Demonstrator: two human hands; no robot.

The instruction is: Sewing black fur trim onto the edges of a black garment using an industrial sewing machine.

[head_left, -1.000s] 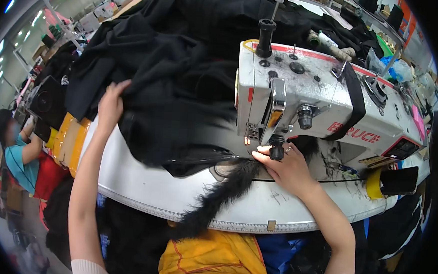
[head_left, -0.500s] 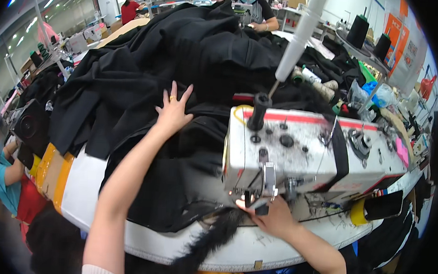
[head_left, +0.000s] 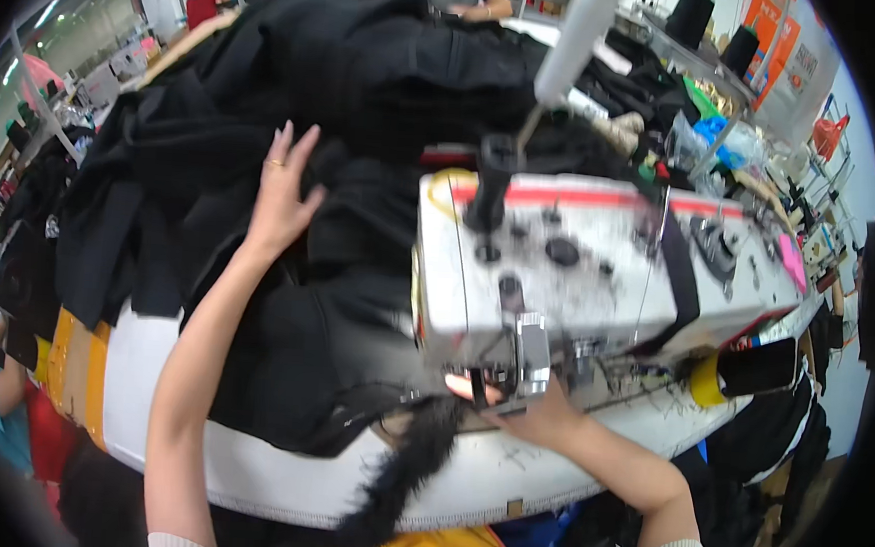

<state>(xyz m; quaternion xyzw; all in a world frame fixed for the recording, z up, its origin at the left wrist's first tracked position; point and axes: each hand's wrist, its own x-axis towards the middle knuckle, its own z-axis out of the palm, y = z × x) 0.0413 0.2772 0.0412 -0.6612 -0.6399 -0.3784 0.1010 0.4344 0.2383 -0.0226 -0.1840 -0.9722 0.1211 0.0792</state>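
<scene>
A white sewing machine (head_left: 598, 268) with a red stripe stands over a white table. My left hand (head_left: 286, 204) lies on the large heap of black fabric (head_left: 369, 79) left of the machine, fingers stretched out and thumb apart. Under the machine's needle end is my right hand (head_left: 544, 415); its fingertips, lit by the machine lamp, are partly hidden behind the metal parts. A strip of black fluffy trim (head_left: 400, 482) runs from near those fingertips down over the table's front edge. Whether the right fingers grip it or the fabric, I cannot make out.
Dark thread cones (head_left: 690, 18) stand on a rack at the back right, near clear and blue plastic bags (head_left: 731, 141). A phone-like black panel (head_left: 757, 376) with a yellow holder sits at the right. Other people work at the far side and far left.
The whole view has shifted, so the machine and table appear further left. My left hand has slid a little left on the fabric, its fingers less spread. The right hand stays by the needle.
</scene>
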